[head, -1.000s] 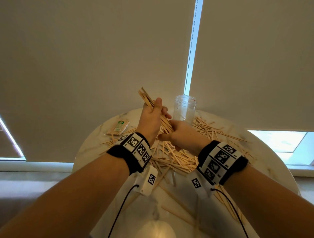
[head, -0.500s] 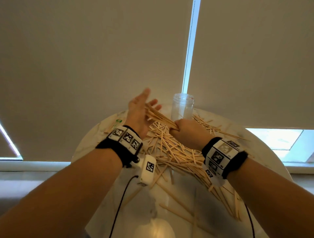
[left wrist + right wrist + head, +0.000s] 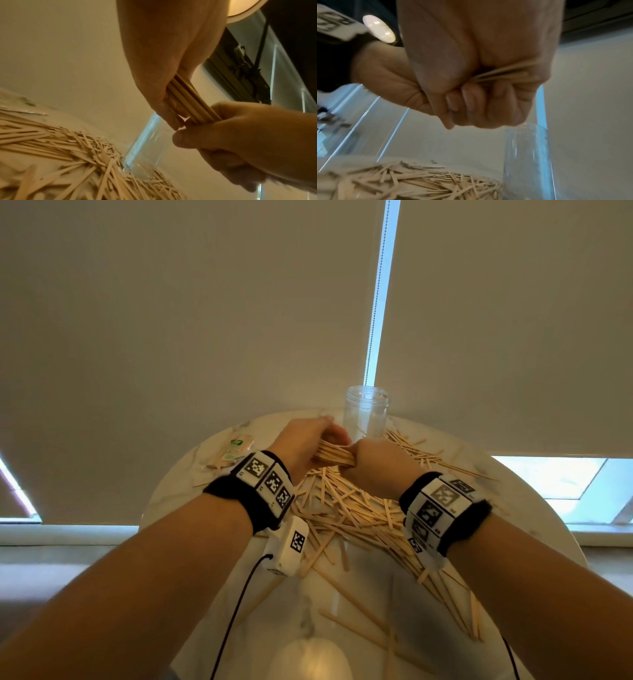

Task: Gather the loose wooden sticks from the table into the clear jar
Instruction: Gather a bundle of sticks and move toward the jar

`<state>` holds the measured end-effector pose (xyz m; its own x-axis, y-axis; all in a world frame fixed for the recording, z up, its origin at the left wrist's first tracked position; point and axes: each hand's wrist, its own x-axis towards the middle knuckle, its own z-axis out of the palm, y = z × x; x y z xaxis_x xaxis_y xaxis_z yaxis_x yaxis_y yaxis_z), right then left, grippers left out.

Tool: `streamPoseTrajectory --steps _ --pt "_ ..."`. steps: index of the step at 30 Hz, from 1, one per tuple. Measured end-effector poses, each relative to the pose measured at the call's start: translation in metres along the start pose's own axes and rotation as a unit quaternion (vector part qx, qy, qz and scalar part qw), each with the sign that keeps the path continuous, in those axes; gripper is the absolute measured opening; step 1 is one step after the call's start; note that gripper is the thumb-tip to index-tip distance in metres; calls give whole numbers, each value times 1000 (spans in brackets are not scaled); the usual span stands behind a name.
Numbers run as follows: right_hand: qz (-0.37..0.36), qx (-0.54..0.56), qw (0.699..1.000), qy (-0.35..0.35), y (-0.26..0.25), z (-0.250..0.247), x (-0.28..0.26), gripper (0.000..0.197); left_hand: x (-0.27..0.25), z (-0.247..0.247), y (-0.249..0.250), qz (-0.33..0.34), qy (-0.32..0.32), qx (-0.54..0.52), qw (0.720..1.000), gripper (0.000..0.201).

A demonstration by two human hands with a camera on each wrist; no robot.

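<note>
1. Both hands meet at the far middle of the round marble surface [image 3: 513, 508], just in front of the clear jar [image 3: 367, 412].
2. Left hand [image 3: 301, 440]: fingers and thumb curled round one end of a bundle of wooden sticks [image 3: 334, 455]. The grip is closed on the bundle.
3. Right hand [image 3: 380, 463]: a fist wrapped round the other end of the same bundle, knuckles up. From the right wrist view the fingers [image 3: 471, 102] are folded tight under the sticks, and the bundle [image 3: 505, 74] pokes out sideways past the thumb.
4. From the left wrist view the bundle [image 3: 188, 102] runs slantwise from the left hand [image 3: 163, 60] down into the right hand [image 3: 240, 135]; the sticks lie side by side, roughly parallel.
5. Jar: upright, lid off, at the far edge of the surface, just beyond the knuckles (it looks nearly empty; one thin shape inside, cannot tell what). Loose sticks lie against its base [image 3: 137, 169].
6. Loose sticks [image 3: 349, 508]: a thick, tangled heap spread across the middle of the surface beneath the wrists, with stragglers fanning out right and toward the near edge.
7. A small packet with a green mark [image 3: 233, 450] lies on the far left of the surface, apart from the heap.
8. Both wrists carry black bands with white coded tags [image 3: 267, 477]; a white camera unit with a black cable [image 3: 289, 546] hangs under the left one.
</note>
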<state>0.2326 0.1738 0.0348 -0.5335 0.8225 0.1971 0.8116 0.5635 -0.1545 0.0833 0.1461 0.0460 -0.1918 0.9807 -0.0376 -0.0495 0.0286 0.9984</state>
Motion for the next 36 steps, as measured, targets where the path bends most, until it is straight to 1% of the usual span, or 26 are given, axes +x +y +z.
streamPoseTrajectory --steps 2,4,6,7,10,12,14,15,17,19,22,24,26,28,31,32,34,36 --pt "23 -11 1000 3 3 -2 4 25 -3 2 -3 8 -39 37 999 36" --pt "28 -5 1000 -10 7 -4 5 27 -4 -1 -4 6 -59 88 994 38" --pt "29 8 999 -36 8 -6 4 28 -3 -4 -6 18 -58 172 983 41" --pt "32 9 998 -46 8 -5 5 29 -2 -7 -8 20 -56 186 981 40" --pt "13 -25 999 -33 7 -5 5 31 -3 -9 -15 3 -66 136 989 34" --pt "-11 -61 998 -12 9 -8 3 32 0 -13 -20 0 -38 94 995 36" --pt "-13 -86 996 8 14 -13 -2 30 3 -19 -24 8 0 67 998 38" --pt "-5 -68 998 12 18 -15 -4 29 4 -22 -25 11 16 54 998 38" --pt "13 1 1000 15 25 -17 -7 26 4 -27 -23 10 32 33 999 36" --pt "8 41 998 35 25 -16 -8 23 3 -27 -23 7 14 28 999 35" --pt "-32 40 996 67 18 -10 -9 18 1 -20 -23 17 -34 49 998 40" --pt "-54 22 997 57 15 -10 -9 18 -1 -19 -21 25 -51 53 997 39" --pt "-57 26 997 42 15 -13 -9 22 -4 -22 -18 16 -51 37 998 35" --pt "-47 42 997 33 15 -15 -10 24 -4 -25 -16 16 -26 31 999 35" --pt "-42 74 996 18 10 -15 -12 29 -1 -25 -19 55 35 90 994 36" --pt "-45 87 995 1 6 -15 -12 34 1 -25 -21 64 55 104 991 36" --pt "-37 129 990 -45 0 -15 -13 50 5 -27 -22 75 87 131 985 39" --pt "-7 206 974 -90 -3 -20 -17 62 8 -28 -22 82 99 156 979 40"
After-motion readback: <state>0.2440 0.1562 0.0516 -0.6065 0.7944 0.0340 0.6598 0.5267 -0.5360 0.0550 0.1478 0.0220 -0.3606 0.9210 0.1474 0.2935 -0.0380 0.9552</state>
